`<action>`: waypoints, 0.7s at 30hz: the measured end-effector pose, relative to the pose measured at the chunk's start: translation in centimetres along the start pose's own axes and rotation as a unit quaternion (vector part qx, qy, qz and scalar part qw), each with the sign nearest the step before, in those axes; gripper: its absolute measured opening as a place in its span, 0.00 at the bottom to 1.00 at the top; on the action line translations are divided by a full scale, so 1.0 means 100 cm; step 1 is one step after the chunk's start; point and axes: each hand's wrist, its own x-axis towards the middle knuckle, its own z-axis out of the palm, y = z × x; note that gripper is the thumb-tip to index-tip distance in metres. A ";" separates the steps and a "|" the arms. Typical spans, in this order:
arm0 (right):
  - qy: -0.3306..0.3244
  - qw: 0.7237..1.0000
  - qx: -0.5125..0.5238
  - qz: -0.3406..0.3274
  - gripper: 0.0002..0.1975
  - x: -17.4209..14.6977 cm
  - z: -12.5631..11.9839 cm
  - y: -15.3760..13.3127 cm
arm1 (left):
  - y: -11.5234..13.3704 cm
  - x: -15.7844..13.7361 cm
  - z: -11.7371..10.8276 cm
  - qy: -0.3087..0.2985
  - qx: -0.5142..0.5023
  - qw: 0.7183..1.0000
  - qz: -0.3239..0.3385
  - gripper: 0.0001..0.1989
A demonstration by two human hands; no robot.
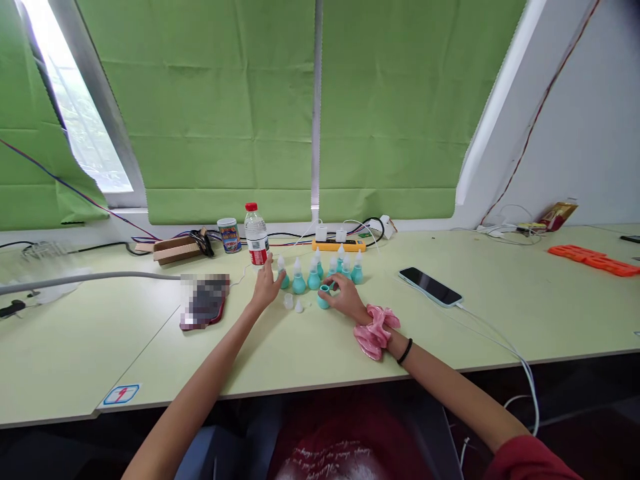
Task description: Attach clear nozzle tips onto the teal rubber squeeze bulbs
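Observation:
My right hand (347,299) holds a teal squeeze bulb (323,302) upright on the table, its round mouth uncovered. My left hand (267,287) has its fingers apart beside the leftmost capped bulb (285,280); whether it touches that bulb I cannot tell. Several teal bulbs with pointed translucent tips stand behind, such as one bulb (299,285) and another at the right end, a capped bulb (357,274). Between my hands lie a small clear cup (289,302) and a loose white cone tip (299,306).
Behind the bulbs are a red-capped water bottle (257,237), a can (229,236) and an orange power strip (340,246). A phone (431,287) with a white cable lies right, a red-edged phone (205,303) left. Further out are a cardboard box (176,249) and orange plastic pieces (593,260).

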 end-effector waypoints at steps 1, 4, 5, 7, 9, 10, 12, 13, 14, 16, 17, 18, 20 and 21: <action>0.007 1.000 0.006 -0.011 0.08 0.000 -0.001 -0.001 | -0.004 0.001 0.003 -0.027 -0.012 1.000 -0.011 0.26; 0.016 0.999 0.021 -0.039 0.07 0.000 -0.002 -0.004 | -0.012 0.003 0.008 -0.067 -0.030 0.997 -0.024 0.17; 0.017 0.999 0.025 -0.045 0.07 0.000 -0.002 -0.004 | -0.013 0.003 0.009 -0.060 -0.028 0.998 -0.021 0.15; 0.015 0.998 0.030 -0.052 0.07 0.000 -0.002 -0.005 | -0.013 0.002 0.009 -0.033 -0.020 0.999 -0.017 0.13; 0.002 0.998 0.028 -0.055 0.07 0.000 0.000 -0.005 | -0.010 0.001 0.010 -0.023 -0.015 1.000 -0.010 0.14; -0.006 0.998 0.025 -0.055 0.08 -0.001 0.000 -0.004 | -0.009 0.000 0.011 -0.033 -0.015 0.999 -0.002 0.17; -0.005 0.998 0.016 -0.057 0.09 -0.002 0.001 -0.003 | -0.008 0.000 0.014 -0.068 -0.019 0.997 0.023 0.21; 0.007 0.998 0.013 -0.059 0.10 -0.002 0.001 -0.002 | -0.009 0.001 0.016 -0.083 -0.022 0.996 0.037 0.21; 0.026 0.998 0.011 -0.064 0.10 -0.002 0.001 -0.002 | -0.010 0.001 0.018 -0.091 -0.025 0.995 0.046 0.19; 0.082 0.993 0.014 -0.083 0.10 0.000 0.000 -0.006 | -0.015 0.003 0.022 -0.081 -0.033 0.995 0.040 0.15; 0.110 0.989 0.021 -0.098 0.10 0.001 -0.002 -0.010 | -0.017 0.004 0.023 -0.069 -0.038 0.997 0.027 0.14; 0.137 0.983 0.033 -0.115 0.09 0.002 -0.005 -0.018 | -0.020 0.005 0.023 -0.055 -0.043 0.998 0.012 0.14; 0.174 0.972 0.067 -0.145 0.05 -0.001 -0.015 -0.041 | -0.022 0.005 0.023 -0.016 -0.049 0.999 -0.010 0.14; 0.185 0.967 0.089 -0.153 0.04 -0.005 -0.023 -0.056 | -0.021 0.005 0.021 0.010 -0.052 0.998 -0.016 0.14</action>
